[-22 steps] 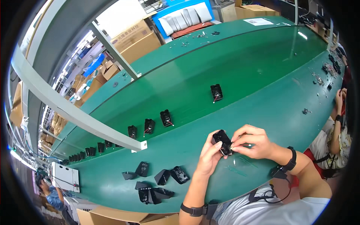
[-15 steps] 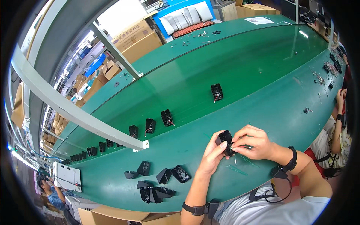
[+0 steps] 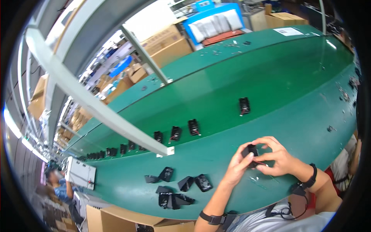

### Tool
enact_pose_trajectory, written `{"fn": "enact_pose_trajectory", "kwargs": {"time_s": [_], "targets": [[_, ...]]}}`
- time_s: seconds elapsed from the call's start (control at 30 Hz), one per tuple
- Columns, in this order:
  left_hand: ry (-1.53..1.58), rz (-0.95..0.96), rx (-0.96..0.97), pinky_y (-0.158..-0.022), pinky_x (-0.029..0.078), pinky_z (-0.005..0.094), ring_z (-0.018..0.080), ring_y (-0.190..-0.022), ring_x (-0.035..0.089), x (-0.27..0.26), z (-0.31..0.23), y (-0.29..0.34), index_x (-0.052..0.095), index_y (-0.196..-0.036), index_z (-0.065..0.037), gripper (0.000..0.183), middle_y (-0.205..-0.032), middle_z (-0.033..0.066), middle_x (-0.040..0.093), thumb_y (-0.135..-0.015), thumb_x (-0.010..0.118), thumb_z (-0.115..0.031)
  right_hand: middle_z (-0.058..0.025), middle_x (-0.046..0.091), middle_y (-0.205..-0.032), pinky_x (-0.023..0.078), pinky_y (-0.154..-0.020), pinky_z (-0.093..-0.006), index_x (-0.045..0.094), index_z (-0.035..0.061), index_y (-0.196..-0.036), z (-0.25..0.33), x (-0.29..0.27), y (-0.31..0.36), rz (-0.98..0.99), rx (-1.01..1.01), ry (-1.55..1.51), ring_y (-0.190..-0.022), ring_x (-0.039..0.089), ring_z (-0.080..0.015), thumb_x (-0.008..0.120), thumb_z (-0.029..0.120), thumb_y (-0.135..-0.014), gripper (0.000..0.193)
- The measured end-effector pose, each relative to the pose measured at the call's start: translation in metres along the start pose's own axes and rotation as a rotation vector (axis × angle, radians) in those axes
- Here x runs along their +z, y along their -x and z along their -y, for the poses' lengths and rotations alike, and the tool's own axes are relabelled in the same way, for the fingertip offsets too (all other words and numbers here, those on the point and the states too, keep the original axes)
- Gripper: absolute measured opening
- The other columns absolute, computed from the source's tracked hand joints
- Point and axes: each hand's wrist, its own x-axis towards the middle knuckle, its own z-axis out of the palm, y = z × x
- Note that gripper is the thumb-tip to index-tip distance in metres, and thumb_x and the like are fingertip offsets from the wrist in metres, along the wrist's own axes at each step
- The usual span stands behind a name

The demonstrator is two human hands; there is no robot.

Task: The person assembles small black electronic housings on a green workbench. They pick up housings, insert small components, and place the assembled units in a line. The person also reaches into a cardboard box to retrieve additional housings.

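Observation:
My left hand (image 3: pixel 236 167) is closed round one end of a small black plastic housing (image 3: pixel 251 150), held just above the green worktop. From the other side my right hand (image 3: pixel 277 157) curves over it, forefinger and thumb at its edge. A thin red wire (image 3: pixel 261 163) comes out beside the right fingertips. The inside of the housing is mostly hidden by the fingers, and motion blurs the detail. Left of my hands, loose black housing parts lie on the worktop, among them an open shell (image 3: pixel 203 182) and a group of several pieces (image 3: pixel 170 200).
Beyond the worktop runs a green belt (image 3: pixel 216 116) with a row of black wired housings, one (image 3: pixel 244 106) standing apart. A grey metal post (image 3: pixel 100 104) slants across the left. An open carton (image 3: pixel 119 218) stands at the near edge. Another person (image 3: pixel 62 189) sits far left.
The whole view has shifted, so the scene sits further right and lower. My right fingers have moved from a pinch at the housing's side to a wider curl over it.

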Motion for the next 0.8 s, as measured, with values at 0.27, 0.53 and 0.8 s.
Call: {"fn": "enact_pose_trajectory", "kwargs": {"time_s": [0.27, 0.53, 0.8], "targets": [[-0.134, 0.019, 0.164, -0.108, 0.036, 0.0331, 0.0184, -0.128, 0.044, 0.004, 0.009, -0.002, 0.027, -0.151, -0.003, 0.065, -0.138, 0.0104, 0.044, -0.098, 0.061, -0.019, -0.0199, 0.055, -0.137, 0.054, -0.087, -0.0429, 0.076, 0.0057, -0.09, -0.005, 0.007, 0.005, -0.003, 0.015, -0.038, -0.122, 0.056, -0.0387, 0.087, 0.019, -0.066, 0.03], [-0.416, -0.066, 0.209, -0.094, 0.046, 0.0338, 0.0213, -0.114, 0.055, 0.007, 0.01, -0.002, 0.022, -0.153, -0.005, 0.064, -0.125, 0.0119, 0.055, -0.101, 0.055, -0.024, -0.0209, 0.058, -0.133, 0.053, -0.087, -0.0416, 0.077, 0.007, -0.091, -0.015, 0.008, 0.006, -0.013, 0.016, -0.191, -0.115, 0.06, -0.0343, 0.088, 0.022, -0.069, 0.028], [-1.008, -0.699, 0.577, -0.061, 0.05, 0.0304, 0.0169, -0.069, 0.063, 0.006, -0.023, 0.002, 0.048, -0.13, 0.002, 0.04, -0.085, 0.0106, 0.066, -0.096, 0.058, -0.018, -0.0162, 0.061, -0.127, 0.047, -0.094, -0.0417, 0.077, 0.0084, -0.087, -0.067, 0.015, -0.083, 0.02, -0.013, 0.222, -0.114, 0.058, -0.0345, 0.082, 0.033, -0.071, 0.03]]}}
